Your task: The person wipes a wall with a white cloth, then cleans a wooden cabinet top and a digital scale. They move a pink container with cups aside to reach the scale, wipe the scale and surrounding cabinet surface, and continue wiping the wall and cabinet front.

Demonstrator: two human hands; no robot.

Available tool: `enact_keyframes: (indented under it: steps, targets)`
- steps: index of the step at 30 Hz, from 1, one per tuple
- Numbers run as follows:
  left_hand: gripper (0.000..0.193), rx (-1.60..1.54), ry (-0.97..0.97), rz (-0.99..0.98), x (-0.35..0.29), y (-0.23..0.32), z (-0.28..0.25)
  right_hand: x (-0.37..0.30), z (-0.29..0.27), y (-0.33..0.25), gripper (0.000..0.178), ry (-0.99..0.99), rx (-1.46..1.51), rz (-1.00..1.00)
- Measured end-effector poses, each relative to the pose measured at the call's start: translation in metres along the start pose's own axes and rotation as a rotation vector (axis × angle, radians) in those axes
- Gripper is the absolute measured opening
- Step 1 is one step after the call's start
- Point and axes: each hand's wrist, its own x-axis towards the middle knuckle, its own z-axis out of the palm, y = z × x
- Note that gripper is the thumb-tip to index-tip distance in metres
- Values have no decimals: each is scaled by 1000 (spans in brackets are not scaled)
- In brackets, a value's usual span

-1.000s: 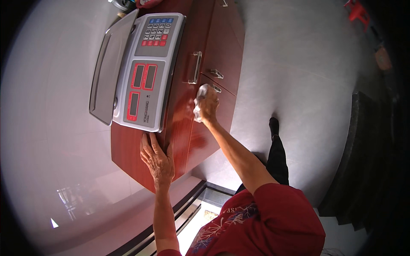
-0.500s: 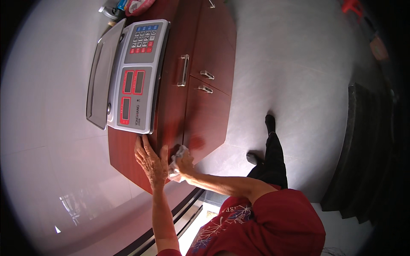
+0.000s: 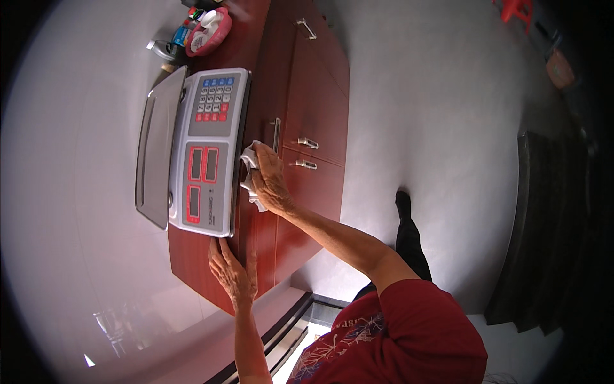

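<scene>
My right hand (image 3: 272, 182) presses a crumpled whitish cloth (image 3: 250, 157) against the upper front of a glossy reddish-brown cabinet (image 3: 320, 80), just below a metal drawer handle (image 3: 276, 133). Its fingers are bent over the cloth. On the cabinet top stands a grey-white electronic scale (image 3: 220, 137) with a keypad, red-framed displays and a flat metal pan (image 3: 155, 150). My left hand (image 3: 231, 275) lies on the cabinet top at the near end of the scale, fingers stretched out and holding nothing. Its fingertips reach the scale's edge.
Beyond the scale, a pink basket (image 3: 220, 37) holds white items, beside a dark bottle (image 3: 165, 49). More metal handles (image 3: 307, 143) stick out from the cabinet front. Dark steps (image 3: 543, 237) rise at the right, and a red stool (image 3: 517, 11) stands far right.
My right hand has moved the cloth farther along the cabinet front, away from my left hand and up to the drawer handle. My left hand stays by the scale; the view has shifted.
</scene>
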Motion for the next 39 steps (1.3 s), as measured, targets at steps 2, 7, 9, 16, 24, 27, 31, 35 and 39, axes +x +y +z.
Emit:
enact_keyframes:
  steps: [2, 7, 9, 16, 24, 27, 31, 35, 39]
  targets:
    - [70, -12, 2, -2, 1, 2, -1, 26, 1, 12, 58, 24, -22, -23]
    - [69, -11, -5, -31, 5, 4, -2, 110, -4, 51, 52, -130, -98, 93]
    - [69, 5, -5, -62, 4, 6, -1, 146, -4, 68, 51, -129, -218, 32]
    - [63, 51, -5, -40, 1, -3, 4, 242, -20, 184, 56, -123, -289, 112]
    - [61, 129, -77, -120, -8, -4, 8, 154, -31, 154, 64, -291, -298, 259]
    - [61, 105, -69, -118, -10, -4, 6, 89, -39, 125, 67, -379, -130, 243]
    - [61, 60, 60, -41, 0, 2, 2, 57, -42, 128, 24, -276, -277, -172]
    - [58, 85, 135, 113, -7, 21, -2, 87, -34, 139, 21, -243, -149, -56]
    - [40, -137, 235, 152, 39, 96, -5, 159, -25, 144, 67, -235, -34, 129]
